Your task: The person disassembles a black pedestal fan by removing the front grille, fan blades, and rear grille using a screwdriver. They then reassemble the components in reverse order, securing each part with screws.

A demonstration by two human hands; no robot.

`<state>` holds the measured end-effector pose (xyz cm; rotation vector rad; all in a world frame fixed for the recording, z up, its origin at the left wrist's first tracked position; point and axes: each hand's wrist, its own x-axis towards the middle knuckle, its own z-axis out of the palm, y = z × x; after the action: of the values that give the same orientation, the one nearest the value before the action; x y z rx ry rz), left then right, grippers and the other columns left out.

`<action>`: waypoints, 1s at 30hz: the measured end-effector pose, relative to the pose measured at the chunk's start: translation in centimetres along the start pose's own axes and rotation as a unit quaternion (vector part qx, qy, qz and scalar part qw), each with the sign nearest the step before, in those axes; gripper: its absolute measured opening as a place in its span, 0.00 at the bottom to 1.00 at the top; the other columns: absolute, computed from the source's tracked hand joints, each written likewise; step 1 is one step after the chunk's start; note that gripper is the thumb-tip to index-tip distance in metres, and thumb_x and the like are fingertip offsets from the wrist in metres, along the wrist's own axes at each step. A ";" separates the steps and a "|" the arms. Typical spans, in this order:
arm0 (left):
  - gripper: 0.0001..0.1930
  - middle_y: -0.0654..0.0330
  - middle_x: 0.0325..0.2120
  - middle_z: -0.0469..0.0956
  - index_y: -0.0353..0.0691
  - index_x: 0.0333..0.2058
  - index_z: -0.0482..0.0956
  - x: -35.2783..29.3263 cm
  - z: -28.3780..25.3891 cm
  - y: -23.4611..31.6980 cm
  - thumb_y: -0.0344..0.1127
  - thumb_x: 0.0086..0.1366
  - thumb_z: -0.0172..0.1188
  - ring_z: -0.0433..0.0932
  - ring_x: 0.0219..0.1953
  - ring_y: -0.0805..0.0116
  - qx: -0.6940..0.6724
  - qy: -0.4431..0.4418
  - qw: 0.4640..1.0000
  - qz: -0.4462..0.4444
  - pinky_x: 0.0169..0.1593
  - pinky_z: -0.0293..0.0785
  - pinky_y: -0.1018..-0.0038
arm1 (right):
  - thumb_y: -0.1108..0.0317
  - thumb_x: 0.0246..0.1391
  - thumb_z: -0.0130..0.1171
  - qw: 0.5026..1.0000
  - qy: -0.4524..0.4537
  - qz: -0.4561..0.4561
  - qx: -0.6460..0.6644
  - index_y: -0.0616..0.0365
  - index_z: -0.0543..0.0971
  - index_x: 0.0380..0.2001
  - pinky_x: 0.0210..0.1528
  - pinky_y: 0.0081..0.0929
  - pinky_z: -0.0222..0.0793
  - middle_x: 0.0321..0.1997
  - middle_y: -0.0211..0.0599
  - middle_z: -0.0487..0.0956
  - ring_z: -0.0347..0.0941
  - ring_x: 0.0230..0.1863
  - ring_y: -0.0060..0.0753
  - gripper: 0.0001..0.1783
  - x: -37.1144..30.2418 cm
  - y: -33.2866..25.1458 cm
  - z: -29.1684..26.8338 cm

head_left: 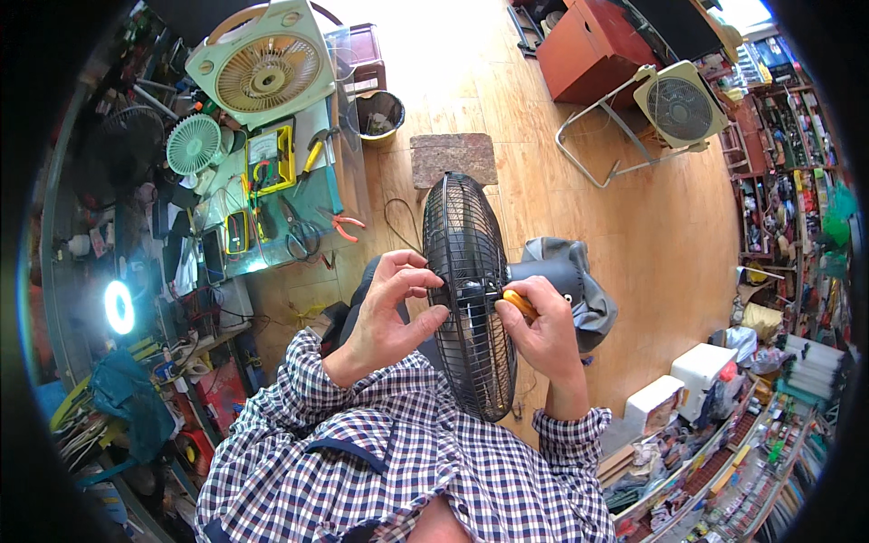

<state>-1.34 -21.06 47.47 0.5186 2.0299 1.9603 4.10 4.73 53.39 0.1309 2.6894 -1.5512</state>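
Note:
A black fan head (471, 376) with a round wire cage stands edge-on in front of me, its dark motor housing (543, 271) sticking out to the right. My right hand (546, 335) is closed around the yellow-orange handle of a screwdriver (519, 304). The tool points left at the cage's rim, where its tip is hard to make out. On the other side, my left hand (391, 303) has its fingers apart, with the fingertips at the cage wires. It grips nothing that I can see.
At the left, a glass-topped workbench (299, 258) carries red-handled pliers (342, 224), scissors (300, 233), a yellow-cased meter (270, 158) and a box fan (267, 77). A low wooden stool (453, 159) and a bucket (378, 118) stand ahead. Another fan (679, 107) and crowded shelves line the right.

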 end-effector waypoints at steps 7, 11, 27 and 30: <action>0.18 0.47 0.56 0.74 0.36 0.46 0.83 0.3 -0.4 3.0 0.25 0.57 0.77 0.79 0.56 0.52 0.162 -0.010 0.981 0.109 0.60 0.77 0.59 | 0.68 0.62 0.67 0.998 0.061 -0.022 -0.022 0.66 0.83 0.42 0.40 0.37 0.78 0.35 0.52 0.83 0.83 0.35 0.50 0.11 0.0 -0.6 1.3; 0.19 0.47 0.55 0.75 0.35 0.47 0.84 -0.3 0.2 4.3 0.27 0.57 0.78 0.81 0.53 0.50 0.201 -0.012 0.976 0.089 0.58 0.79 0.59 | 0.65 0.66 0.65 0.994 0.088 0.062 -0.009 0.66 0.82 0.40 0.35 0.41 0.78 0.30 0.55 0.84 0.84 0.31 0.53 0.12 -0.7 -1.5 2.4; 0.20 0.50 0.48 0.74 0.34 0.46 0.81 0.8 -0.8 4.6 0.28 0.56 0.77 0.76 0.52 0.47 0.245 -0.107 0.954 0.139 0.56 0.76 0.58 | 0.68 0.69 0.64 0.985 0.161 0.062 -0.008 0.63 0.80 0.35 0.26 0.23 0.61 0.23 0.23 0.71 0.62 0.25 0.14 0.10 -2.1 -0.5 4.3; 0.22 0.50 0.47 0.74 0.35 0.46 0.80 0.5 -0.4 4.4 0.28 0.55 0.78 0.76 0.51 0.46 0.222 -0.115 0.956 0.152 0.56 0.76 0.57 | 0.69 0.67 0.69 0.990 0.113 0.073 0.050 0.63 0.81 0.33 0.28 0.20 0.63 0.24 0.23 0.75 0.66 0.27 0.12 0.10 -1.3 -0.1 1.6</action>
<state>-1.68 -21.05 51.92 1.1630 2.3426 1.4813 5.33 3.26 52.73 0.5252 2.6882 -1.7195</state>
